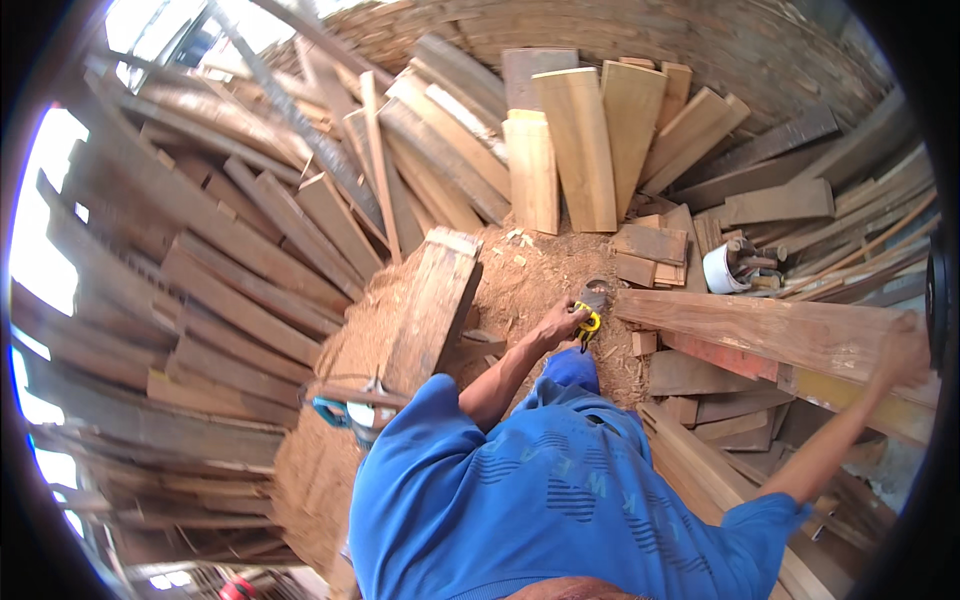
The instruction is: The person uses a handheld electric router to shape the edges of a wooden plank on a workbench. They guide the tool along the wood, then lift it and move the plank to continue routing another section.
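Note:
My left hand (pixel 563 320) is closed around a yellow and black tape measure (pixel 588 322), close to the near left end of a long wooden plank (pixel 740 322). No drawn-out blade shows clearly. The plank stretches off to the right over other boards. At its far right end my right hand (pixel 903 350) is on the wood, smeared by motion, so its fingers cannot be made out. A dark round thing (pixel 596 284) lies just beyond the tape measure, too small to name.
Sawdust (pixel 520 285) covers the ground ahead. A thick timber beam (pixel 432 310) lies left of me, beside a blue power tool (pixel 345 412). Upright boards (pixel 575 150) lean at the back. A white bucket (pixel 722 272) of wood pieces stands beyond the plank. Stacked planks (pixel 240 290) line the left.

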Available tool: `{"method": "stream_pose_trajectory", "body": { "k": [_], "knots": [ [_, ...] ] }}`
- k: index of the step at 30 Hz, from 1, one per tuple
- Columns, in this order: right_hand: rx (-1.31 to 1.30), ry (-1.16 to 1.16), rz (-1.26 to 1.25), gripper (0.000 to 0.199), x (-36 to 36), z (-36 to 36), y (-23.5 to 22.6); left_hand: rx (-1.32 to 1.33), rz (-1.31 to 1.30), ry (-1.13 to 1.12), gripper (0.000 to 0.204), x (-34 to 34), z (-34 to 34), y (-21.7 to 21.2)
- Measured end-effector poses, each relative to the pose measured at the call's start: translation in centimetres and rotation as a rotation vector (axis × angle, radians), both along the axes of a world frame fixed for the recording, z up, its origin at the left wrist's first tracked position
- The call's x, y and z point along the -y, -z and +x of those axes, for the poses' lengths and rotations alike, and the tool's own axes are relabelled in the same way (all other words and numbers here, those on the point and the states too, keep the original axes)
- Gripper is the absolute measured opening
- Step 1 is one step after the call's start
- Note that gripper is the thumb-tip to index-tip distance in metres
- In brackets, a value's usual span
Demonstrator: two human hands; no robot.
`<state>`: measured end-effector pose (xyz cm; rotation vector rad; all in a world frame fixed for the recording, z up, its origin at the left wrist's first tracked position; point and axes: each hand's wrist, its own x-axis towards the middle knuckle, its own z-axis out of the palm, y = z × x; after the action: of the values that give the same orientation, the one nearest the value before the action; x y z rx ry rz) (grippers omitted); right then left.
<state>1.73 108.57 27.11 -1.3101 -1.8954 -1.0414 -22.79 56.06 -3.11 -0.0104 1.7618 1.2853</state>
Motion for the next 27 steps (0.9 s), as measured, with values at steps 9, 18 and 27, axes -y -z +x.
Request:
{"method": "stream_pose_trajectory", "body": {
  "k": [9,18,27],
  "knots": [
    [0.159,-1.241,-1.175,0.020,28.5,-9.1,27.5,0.130,0.091,-0.394,0.050,10.8,14.2,-2.0],
    [1.031,-1.045,-1.893,0.034,45.9,-7.1,31.8,0.166,0.479,-0.608,0.037,20.7,17.6,-1.8],
    [0.587,-0.646,-2.260,0.016,48.9,-12.6,40.3,0.290,0.717,-1.346,0.028,39.9,28.3,1.6]
  ]
}}
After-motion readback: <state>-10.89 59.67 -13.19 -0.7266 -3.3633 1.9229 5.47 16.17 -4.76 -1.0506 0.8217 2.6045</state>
